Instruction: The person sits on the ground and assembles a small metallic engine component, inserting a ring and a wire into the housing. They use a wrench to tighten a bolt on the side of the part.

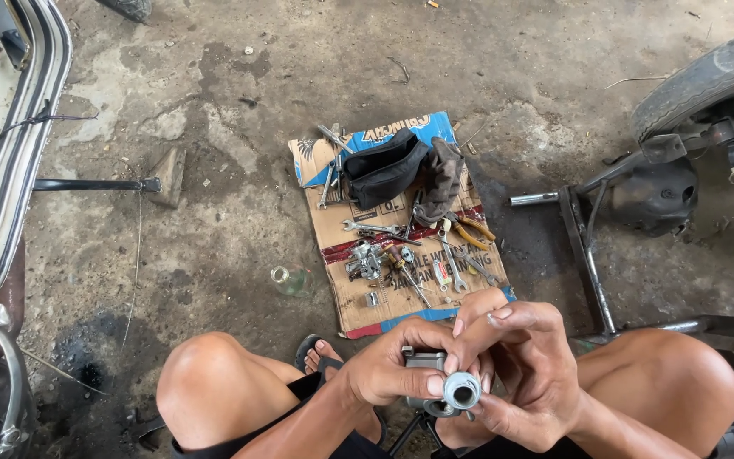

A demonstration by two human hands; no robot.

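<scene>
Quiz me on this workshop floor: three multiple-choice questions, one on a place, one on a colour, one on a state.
1. Where do the wrenches lie?
A on flattened cardboard
B in a bucket
C on a bench

2. What colour is the pouch?
A red
B black
C yellow

3. How is the metal part held?
A by both hands
B by one hand
C lying untouched

Answers: A, tools spread on the cardboard; B, the pouch is black; A, left hand and right hand both grip it.
</scene>
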